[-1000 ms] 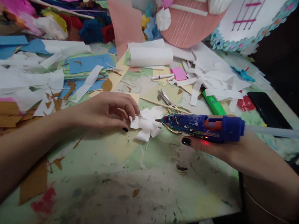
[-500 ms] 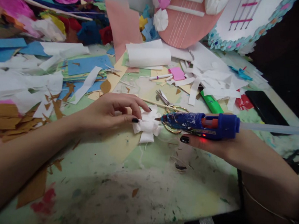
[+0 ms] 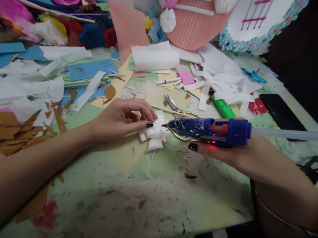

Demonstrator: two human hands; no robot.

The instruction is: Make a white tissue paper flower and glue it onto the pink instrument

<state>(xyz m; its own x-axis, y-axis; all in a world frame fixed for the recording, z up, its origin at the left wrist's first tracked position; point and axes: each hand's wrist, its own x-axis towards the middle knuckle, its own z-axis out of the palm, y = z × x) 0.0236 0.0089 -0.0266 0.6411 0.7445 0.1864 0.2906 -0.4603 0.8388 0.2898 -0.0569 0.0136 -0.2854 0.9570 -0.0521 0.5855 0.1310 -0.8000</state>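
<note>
A white paper flower [image 3: 158,131] with several petals lies on the table in front of me. My left hand [image 3: 123,120] pinches its left side between thumb and index finger, the other fingers curled behind. In my right hand [image 3: 224,155] is a blue hot glue gun [image 3: 202,129], its red light lit. The gun's nozzle points left, right over the flower's middle; whether it touches the paper I cannot tell. A long clear glue stick [image 3: 290,134] sticks out of the gun's rear. Most of my right fingers are hidden behind the gun.
Scissors [image 3: 172,103] with gold handles lie partly behind the gun, beside a thin wooden stick [image 3: 162,109]. A black phone [image 3: 280,112] rests at the right. White paper strips [image 3: 225,82], brown scraps [image 3: 1,125] and a white roll [image 3: 155,60] cover parts of the table.
My left thumb and index finger have drawn closer together on the flower's petal. The glue gun stays over the flower, and the whole view has shifted slightly.
</note>
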